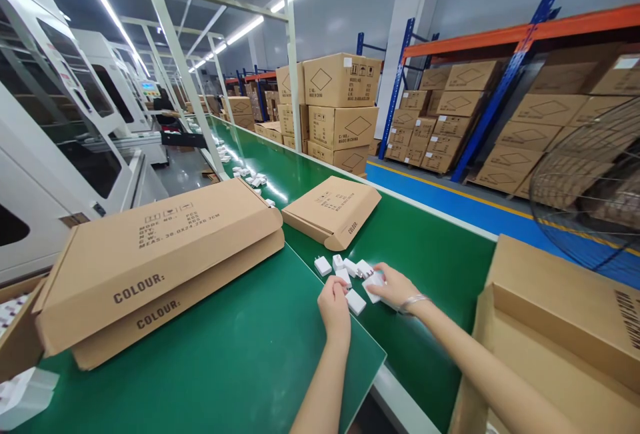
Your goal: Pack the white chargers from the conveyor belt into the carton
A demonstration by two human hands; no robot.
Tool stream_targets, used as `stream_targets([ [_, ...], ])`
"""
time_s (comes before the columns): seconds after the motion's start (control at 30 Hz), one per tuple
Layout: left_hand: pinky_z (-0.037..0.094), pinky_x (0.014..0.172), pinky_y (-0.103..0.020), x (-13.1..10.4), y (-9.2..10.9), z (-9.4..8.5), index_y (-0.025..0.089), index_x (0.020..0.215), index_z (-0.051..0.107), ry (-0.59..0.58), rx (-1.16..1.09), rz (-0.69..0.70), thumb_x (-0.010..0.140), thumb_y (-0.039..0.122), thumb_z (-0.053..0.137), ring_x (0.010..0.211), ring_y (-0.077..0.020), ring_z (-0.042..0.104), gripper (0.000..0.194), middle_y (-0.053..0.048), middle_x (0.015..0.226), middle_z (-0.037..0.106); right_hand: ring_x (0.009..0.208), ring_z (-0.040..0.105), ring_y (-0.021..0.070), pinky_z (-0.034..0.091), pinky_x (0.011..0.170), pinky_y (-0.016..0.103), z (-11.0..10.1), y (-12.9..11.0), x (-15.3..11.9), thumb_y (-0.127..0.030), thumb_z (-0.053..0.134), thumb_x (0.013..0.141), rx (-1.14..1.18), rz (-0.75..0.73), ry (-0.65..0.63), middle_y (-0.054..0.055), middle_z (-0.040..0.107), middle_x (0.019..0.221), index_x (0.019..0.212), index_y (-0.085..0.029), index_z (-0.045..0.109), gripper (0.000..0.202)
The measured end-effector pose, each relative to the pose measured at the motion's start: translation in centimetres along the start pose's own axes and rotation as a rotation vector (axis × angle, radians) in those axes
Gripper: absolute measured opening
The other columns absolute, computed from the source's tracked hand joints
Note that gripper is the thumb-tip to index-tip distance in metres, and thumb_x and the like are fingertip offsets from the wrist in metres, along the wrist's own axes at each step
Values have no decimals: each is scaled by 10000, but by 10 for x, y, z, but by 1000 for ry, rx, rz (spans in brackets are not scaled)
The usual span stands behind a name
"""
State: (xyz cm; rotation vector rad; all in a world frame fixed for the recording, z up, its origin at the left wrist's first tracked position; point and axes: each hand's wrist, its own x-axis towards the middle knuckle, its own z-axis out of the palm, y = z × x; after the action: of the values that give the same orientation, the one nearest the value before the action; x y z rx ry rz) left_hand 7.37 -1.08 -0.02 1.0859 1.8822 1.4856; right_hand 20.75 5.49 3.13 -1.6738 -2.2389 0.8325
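Observation:
Several small white plug chargers (356,302) lie in a cluster on the green conveyor belt (425,261). My right hand (396,285) reaches into the right side of the cluster, its thumb and fingers closed around a white charger (373,286). Metal prongs show on a charger just beyond the fingertips. Beside it, my left hand (334,309) is closed with curled fingers against the cluster's near side. A charger (343,277) shows right behind those fingertips; whether they grip it is hidden. Another charger (323,265) rests apart at the left.
Two stacked cardboard boxes (165,241) lie on the green tabletop (240,347) to the left. A closed flat box (333,211) sits on the belt past the chargers. An open carton (560,347) stands at right, near a fan (590,187). More chargers (253,178) lie farther up the belt.

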Motion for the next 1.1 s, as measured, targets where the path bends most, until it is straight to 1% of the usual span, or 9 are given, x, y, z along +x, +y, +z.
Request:
stream_targets([
  [0.1,424,555,-217,-5,4,1,218,712,525,-76,60,61,798,188,273,587,-125,556,268,22,606,566,750,598,208,464,636,329,-14,10,-39,-484,333,833,237,6,-24,80,639,815,1007,-164,546,422],
  [0.17,435,589,-234,-16,9,5,217,828,539,-168,107,209,806,211,298,600,-131,556,242,18,625,572,791,605,201,484,656,327,-15,16,-72,-515,229,859,424,23,36,79,648,847,1014,-177,536,482],
  [0.33,448,821,-314,-71,35,20,180,1062,480,-415,82,816,747,283,440,882,-187,568,334,-65,928,616,762,602,178,506,697,314,-11,34,-151,-502,551,735,1458,257,226,-4,659,835,919,-255,573,309],
  [0.4,404,931,-369,-97,48,24,169,1130,436,-488,26,1014,708,326,485,1011,-220,530,453,-90,1065,590,742,595,154,505,699,285,-13,35,-174,-446,622,705,1708,354,224,-29,662,849,926,-267,590,286],
  [0.47,372,982,-401,-118,58,25,143,1200,367,-502,0,1111,703,319,492,1083,-230,499,543,-109,1145,560,773,590,147,495,735,273,-16,32,-192,-418,652,699,1851,401,186,-25,661,900,972,-257,599,321],
  [0.57,398,970,-390,-139,65,20,134,1238,314,-451,29,1036,752,204,455,1103,-201,497,511,-111,1168,556,825,585,157,470,797,285,-17,20,-209,-399,680,688,1998,398,40,-22,660,917,995,-257,614,345],
  [0.7,395,973,-406,-147,68,6,212,1126,416,-471,55,915,787,158,452,1054,-181,540,345,-50,1104,609,815,587,170,447,817,307,-7,8,-218,-397,711,655,2128,382,-153,-39,671,847,927,-294,647,298],
  [0.93,143,1071,-536,-149,78,-3,265,1032,489,-445,-43,790,700,178,581,1101,-232,515,356,4,1030,651,803,590,183,418,824,337,-7,17,-213,-417,651,710,2104,260,-243,-10,667,778,868,-265,669,220],
  [1.1,349,1001,-448,-149,86,-8,252,985,553,-688,-183,422,576,130,676,1187,-249,418,444,-20,1077,623,776,584,178,430,771,321,-16,23,-211,-434,632,709,1923,201,-245,1,642,792,815,-257,649,207],
])
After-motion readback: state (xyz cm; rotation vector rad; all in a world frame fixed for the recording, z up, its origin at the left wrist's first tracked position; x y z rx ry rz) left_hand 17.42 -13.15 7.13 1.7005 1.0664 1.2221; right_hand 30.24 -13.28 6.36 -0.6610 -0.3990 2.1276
